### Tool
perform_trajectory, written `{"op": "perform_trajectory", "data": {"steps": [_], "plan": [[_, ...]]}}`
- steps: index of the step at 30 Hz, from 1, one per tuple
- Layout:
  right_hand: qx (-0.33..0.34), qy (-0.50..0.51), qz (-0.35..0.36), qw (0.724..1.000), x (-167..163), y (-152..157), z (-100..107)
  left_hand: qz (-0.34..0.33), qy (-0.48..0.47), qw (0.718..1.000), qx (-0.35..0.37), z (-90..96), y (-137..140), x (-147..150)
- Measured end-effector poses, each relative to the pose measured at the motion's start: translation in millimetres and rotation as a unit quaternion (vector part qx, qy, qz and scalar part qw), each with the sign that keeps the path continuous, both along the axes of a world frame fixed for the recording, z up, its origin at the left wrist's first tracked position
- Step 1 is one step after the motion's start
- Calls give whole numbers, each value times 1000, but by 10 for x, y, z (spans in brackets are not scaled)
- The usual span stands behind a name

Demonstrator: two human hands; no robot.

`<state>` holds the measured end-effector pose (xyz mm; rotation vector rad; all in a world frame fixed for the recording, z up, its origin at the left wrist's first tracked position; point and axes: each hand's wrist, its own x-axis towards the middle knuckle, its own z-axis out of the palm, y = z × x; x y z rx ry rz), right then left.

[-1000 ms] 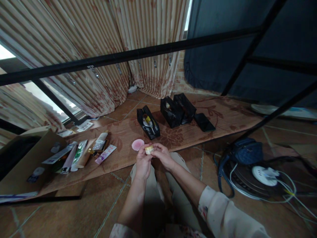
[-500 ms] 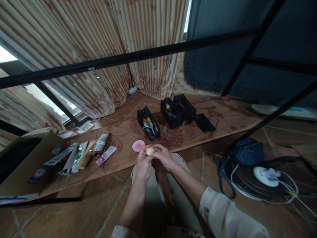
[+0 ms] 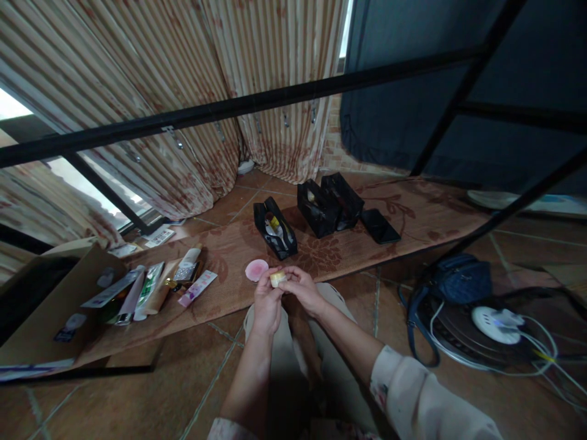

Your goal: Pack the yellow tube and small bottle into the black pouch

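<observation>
My left hand (image 3: 266, 302) and my right hand (image 3: 303, 290) meet in front of me, both gripping a small pale yellow jar (image 3: 277, 278) between the fingertips. Just beyond the jar, a round pink lid (image 3: 256, 269) lies flat on a floral brown mat (image 3: 330, 250). A black pouch (image 3: 275, 228) with spoon-like items inside stands upright behind the lid. My knees show under my forearms.
Two more black pouches (image 3: 329, 204) and a flat black case (image 3: 378, 226) sit farther back. Tubes and packets (image 3: 156, 284) lie at left beside a cardboard box (image 3: 43, 305). A blue bag (image 3: 461, 279), white power strip (image 3: 498, 319) and cables lie right. Black bars cross overhead.
</observation>
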<state>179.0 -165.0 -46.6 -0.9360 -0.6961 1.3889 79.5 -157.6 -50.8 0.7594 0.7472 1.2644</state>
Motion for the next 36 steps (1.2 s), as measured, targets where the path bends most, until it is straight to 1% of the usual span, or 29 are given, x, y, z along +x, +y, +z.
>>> {"op": "perform_trajectory", "data": {"steps": [15, 24, 36], "plan": [[-2, 0, -3, 1000, -17, 27, -44, -5, -10, 1000, -4, 19, 7, 9], [2, 2, 0, 1000, -21, 17, -37, -8, -33, 999, -29, 8, 8, -4], [3, 5, 4, 1000, -17, 15, -25, -12, -27, 999, -25, 30, -5, -8]]}}
